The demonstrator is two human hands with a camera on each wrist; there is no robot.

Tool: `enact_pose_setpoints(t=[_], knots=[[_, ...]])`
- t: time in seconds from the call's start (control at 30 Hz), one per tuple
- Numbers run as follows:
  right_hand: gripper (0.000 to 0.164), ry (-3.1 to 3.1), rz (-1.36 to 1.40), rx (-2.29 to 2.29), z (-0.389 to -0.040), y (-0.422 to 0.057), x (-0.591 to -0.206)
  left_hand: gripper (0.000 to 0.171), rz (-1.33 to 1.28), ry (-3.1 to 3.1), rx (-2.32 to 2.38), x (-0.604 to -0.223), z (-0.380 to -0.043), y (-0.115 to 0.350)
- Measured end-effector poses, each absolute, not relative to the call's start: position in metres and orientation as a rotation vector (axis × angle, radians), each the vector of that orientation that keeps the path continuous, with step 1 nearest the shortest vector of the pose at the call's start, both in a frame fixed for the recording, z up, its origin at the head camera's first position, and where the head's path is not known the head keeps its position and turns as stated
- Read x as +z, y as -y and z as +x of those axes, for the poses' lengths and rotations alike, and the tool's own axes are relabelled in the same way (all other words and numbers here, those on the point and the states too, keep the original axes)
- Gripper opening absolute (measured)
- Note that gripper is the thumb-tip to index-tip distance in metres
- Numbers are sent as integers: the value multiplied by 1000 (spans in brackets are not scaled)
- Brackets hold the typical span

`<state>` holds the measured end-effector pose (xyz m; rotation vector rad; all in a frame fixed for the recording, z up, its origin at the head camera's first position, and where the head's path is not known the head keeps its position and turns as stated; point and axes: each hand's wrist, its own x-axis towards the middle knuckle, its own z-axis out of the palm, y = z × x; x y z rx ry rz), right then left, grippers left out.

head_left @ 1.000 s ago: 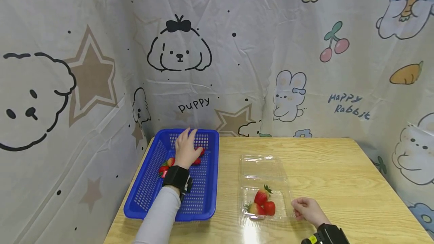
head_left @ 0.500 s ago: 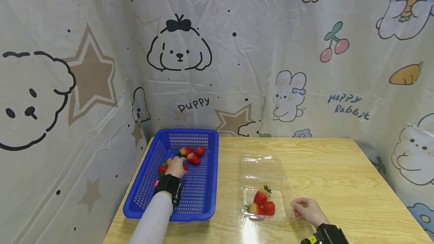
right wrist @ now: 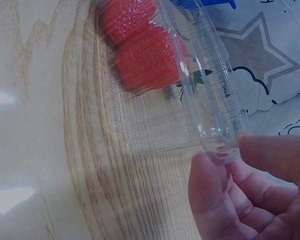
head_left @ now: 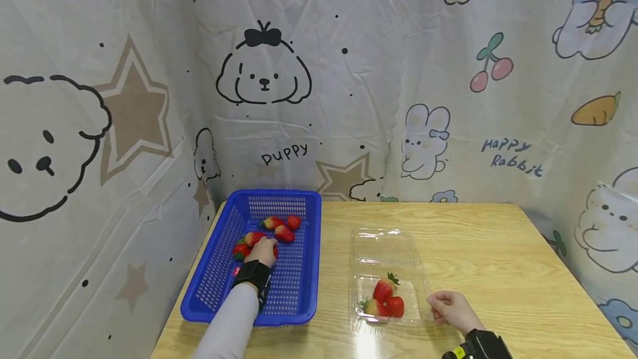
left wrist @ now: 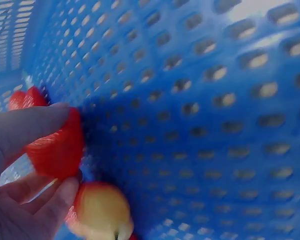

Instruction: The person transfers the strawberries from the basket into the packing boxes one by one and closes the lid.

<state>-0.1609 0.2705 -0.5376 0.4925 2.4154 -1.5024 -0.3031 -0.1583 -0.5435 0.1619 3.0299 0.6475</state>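
Note:
Inside the blue plastic basket, my left hand pinches a red strawberry between thumb and fingers. A paler yellow-and-red strawberry lies right beside those fingers in the left wrist view. Several more strawberries rest farther back in the basket. To the right, an open clear plastic clamshell box holds 3 strawberries in its near half. My right hand pinches the box's right edge with thumb and forefinger, as the right wrist view also shows.
Both containers stand on a light wooden table, the basket at the left, the box right of it. A printed curtain hangs behind and along both sides. The box's clear lid lies folded back, away from me.
My left hand has come from the basket's far end toward me, uncovering strawberries there, then shifted slightly right as it grips a strawberry. My right hand stays at the box's edge.

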Motion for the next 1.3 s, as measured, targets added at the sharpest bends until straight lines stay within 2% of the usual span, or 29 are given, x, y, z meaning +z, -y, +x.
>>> enact_pose_setpoints(t=[0.17,0.33,0.63,0.87,1.1,1.3], knots=[[24,-2412,496,-1510,-161,-270,-538,41,230,-3003,628,-547,-302,155],[23,-2419,491,-1508,-160,-270,-537,44,179,-2957,663,-544,-303,152],[24,-2413,483,-1515,-160,-270,-537,39,220,-2948,692,-542,-305,156],[22,-2425,477,-1504,-160,-271,-537,29,265,-2864,672,-511,-307,144],[22,-2420,481,-1511,-160,-270,-536,39,359,-2924,705,-471,-308,117],[22,-2419,482,-1513,-160,-270,-537,35,522,-2992,719,-437,-299,86]])
